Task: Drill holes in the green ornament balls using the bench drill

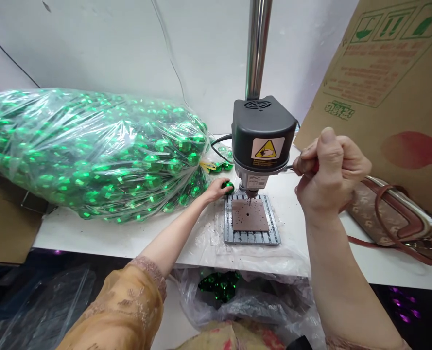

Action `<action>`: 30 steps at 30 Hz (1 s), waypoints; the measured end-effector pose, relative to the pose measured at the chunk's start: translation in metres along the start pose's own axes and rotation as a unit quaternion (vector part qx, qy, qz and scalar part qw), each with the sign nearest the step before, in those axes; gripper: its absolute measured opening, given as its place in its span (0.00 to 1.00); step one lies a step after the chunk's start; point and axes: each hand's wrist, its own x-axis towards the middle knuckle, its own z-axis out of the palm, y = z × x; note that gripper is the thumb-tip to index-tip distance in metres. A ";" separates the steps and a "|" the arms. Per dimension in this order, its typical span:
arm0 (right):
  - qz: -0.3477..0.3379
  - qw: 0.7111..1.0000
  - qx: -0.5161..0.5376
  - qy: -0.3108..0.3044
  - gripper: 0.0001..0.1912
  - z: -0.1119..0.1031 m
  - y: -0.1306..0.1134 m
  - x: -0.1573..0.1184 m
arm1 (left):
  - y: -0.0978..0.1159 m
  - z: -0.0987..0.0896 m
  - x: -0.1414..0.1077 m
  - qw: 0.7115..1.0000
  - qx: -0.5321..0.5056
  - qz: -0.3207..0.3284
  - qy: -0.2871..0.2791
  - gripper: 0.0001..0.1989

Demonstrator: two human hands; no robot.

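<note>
Left hand (214, 190) holds a green bead (229, 187) beside the bench drill (263, 136); right hand (328, 175) grips its feed lever (290, 167).

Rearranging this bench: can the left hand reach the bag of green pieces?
Probably yes: the left hand sits beside the clear plastic bag of green pieces, nothing between, but its fingers hold a green piece by the black bench drill.
</note>
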 end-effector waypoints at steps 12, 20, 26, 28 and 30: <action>-0.003 1.000 -0.005 -0.005 0.20 -0.001 -0.001 -0.001 | 0.011 0.023 -0.068 0.931 -0.351 -0.099 0.027 0.35; -0.009 1.000 -0.012 -0.012 0.20 -0.002 0.001 -0.002 | 0.022 0.032 -0.087 0.938 -0.335 -0.089 -0.027 0.39; -0.010 1.000 0.002 -0.009 0.20 -0.003 0.002 -0.002 | 0.026 0.043 -0.091 0.958 -0.280 -0.057 -0.014 0.34; -0.011 1.000 0.000 -0.012 0.20 -0.003 0.002 -0.002 | 0.026 0.047 -0.091 0.965 -0.258 -0.045 -0.013 0.34; -0.012 1.000 -0.006 -0.016 0.20 -0.004 0.001 -0.003 | 0.028 0.049 -0.092 0.972 -0.234 -0.031 -0.011 0.34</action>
